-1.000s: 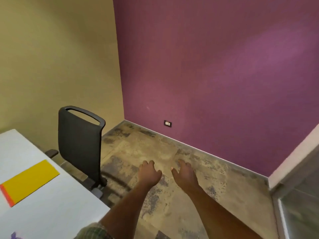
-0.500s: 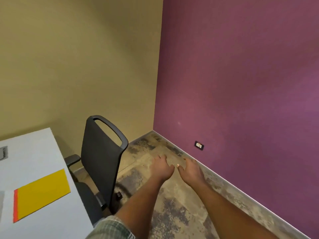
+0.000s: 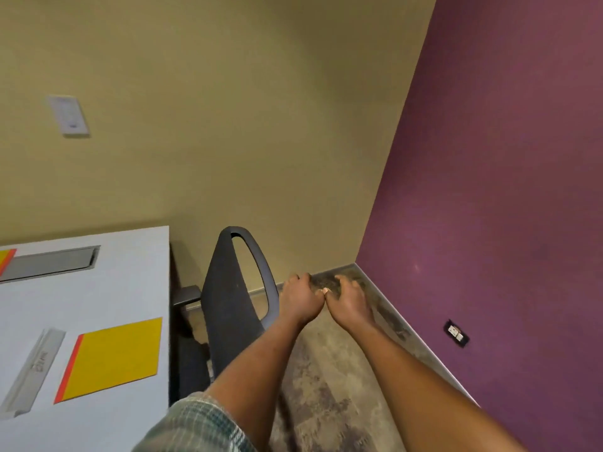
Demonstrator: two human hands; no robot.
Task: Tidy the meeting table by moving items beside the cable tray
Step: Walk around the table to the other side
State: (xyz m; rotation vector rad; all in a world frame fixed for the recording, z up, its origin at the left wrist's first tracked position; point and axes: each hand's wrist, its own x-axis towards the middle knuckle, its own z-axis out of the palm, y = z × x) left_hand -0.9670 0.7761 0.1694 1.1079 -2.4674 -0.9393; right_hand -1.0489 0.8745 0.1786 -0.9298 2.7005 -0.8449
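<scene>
A white meeting table (image 3: 130,275) fills the lower left. Its grey cable tray (image 3: 49,263) is a recessed slot near the far edge. A yellow folder with an orange spine (image 3: 114,357) lies near the table's right edge, with a long white box (image 3: 32,370) to its left. Another yellow and orange item (image 3: 6,259) shows at the left frame edge, touching the tray. My left hand (image 3: 298,300) and my right hand (image 3: 349,301) are stretched out side by side over the floor, right of the table. Both hold nothing, with fingers loosely curled.
A black office chair (image 3: 228,305) stands between the table and my arms, its back toward me. The beige wall carries a white switch plate (image 3: 68,115). The purple wall on the right has a low socket (image 3: 456,333). Patterned carpet (image 3: 326,402) covers the floor.
The view has swung left, bringing more of the table, the cable tray and the white box into sight. My hands stay extended together and have drawn closer to each other.
</scene>
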